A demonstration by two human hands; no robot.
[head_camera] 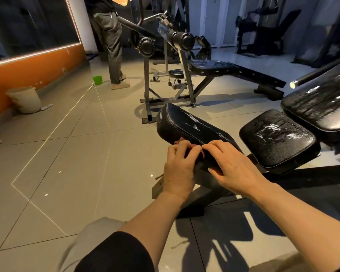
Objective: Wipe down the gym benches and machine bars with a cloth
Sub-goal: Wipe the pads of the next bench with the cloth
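A black padded bench pad (pixel 192 124), streaked with wet marks, tilts up in front of me. Both hands meet at its near end. My left hand (pixel 178 165) curls its fingers round a small dark cloth (pixel 192 153), and a reddish bit of it shows past the fingertips. My right hand (pixel 231 165) grips the cloth's other side with bent fingers, thumb stretched out below. Most of the cloth is hidden under my fingers. To the right are the seat pad (pixel 279 138) and back pad (pixel 320 103) of a second bench, both wet and shiny.
A person (pixel 110 42) stands at the back left beside a weight machine with roller pads (pixel 183 41) and a long bench (pixel 236 72). A green bucket (pixel 97 79) and a white bin (pixel 25 99) sit by the orange wall. A steel bar end (pixel 293 84) pokes in at right.
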